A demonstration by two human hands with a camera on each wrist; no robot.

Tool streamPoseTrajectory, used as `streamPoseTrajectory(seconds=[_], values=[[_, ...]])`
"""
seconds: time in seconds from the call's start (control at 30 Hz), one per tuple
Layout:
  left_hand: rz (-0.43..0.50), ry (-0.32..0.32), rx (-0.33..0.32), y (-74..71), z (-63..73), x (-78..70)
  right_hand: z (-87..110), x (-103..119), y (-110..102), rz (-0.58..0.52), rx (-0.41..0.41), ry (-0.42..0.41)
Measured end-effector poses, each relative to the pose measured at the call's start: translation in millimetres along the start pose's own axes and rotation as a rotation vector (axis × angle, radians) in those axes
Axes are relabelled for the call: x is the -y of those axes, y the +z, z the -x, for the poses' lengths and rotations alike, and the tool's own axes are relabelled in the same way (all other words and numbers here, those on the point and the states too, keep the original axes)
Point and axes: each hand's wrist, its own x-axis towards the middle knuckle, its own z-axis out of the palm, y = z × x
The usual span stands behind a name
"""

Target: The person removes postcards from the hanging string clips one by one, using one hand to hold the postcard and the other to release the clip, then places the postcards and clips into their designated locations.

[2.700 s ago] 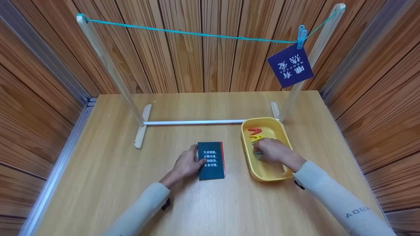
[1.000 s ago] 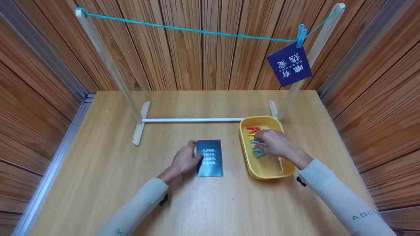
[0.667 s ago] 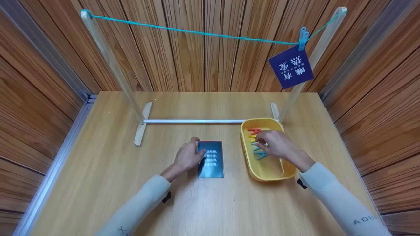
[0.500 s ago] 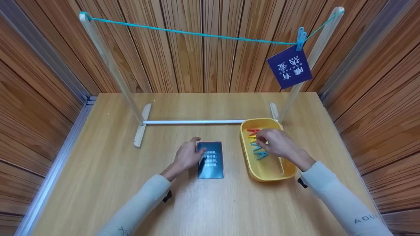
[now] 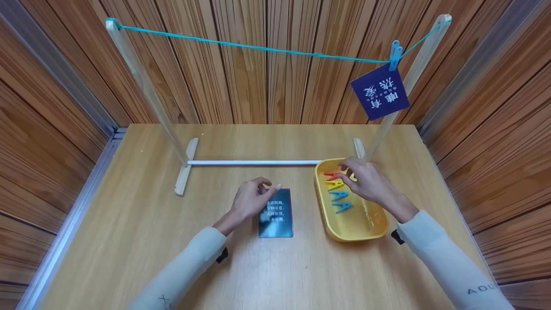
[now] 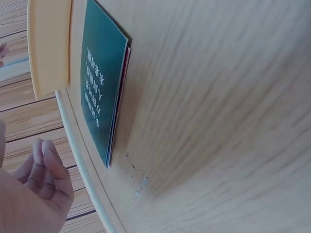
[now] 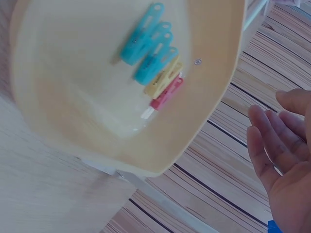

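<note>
My left hand (image 5: 249, 200) hovers over the upper left of a small stack of dark teal cards (image 5: 275, 221) with white writing, its fingers loosely bent and holding nothing. In the left wrist view that hand (image 6: 36, 194) is apart from the stack. Above the yellow plastic tray (image 5: 353, 226) is my right hand (image 5: 368, 181), thumb and fingers spread with nothing between them. Inside the tray, a red clothespin (image 5: 331, 175), a yellow clothespin (image 5: 334, 185) and two blue clothespins (image 5: 342, 207) lie in a row. The right wrist view shows the right hand (image 7: 286, 150) beyond the tray's rim.
A teal string (image 5: 241, 43) spans a left post (image 5: 142, 82) and a right post (image 5: 424, 64). Near its right end, a blue clothespin (image 5: 394, 56) holds a purple card (image 5: 381, 92). A white rod (image 5: 254, 162) joins the posts' feet low behind the cards and tray.
My left hand has risen off the card stack, whose edges look more even than at first. My right hand has let go among the clothespins and lifted, uncovering their row.
</note>
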Motion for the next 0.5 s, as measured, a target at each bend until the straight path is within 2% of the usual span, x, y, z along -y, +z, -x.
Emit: streamPoseTrajectory(seconds=[0.27,0.5], values=[[0.063,0.022,-0.025,-2.6,-8.5,-10.2,-7.6,6.3,-18.7,-0.033,-0.163,-0.031],[0.080,0.045,-0.013,-9.3,-12.8,-20.7,-7.0,8.3,-33.4,-0.046,-0.227,-0.028]])
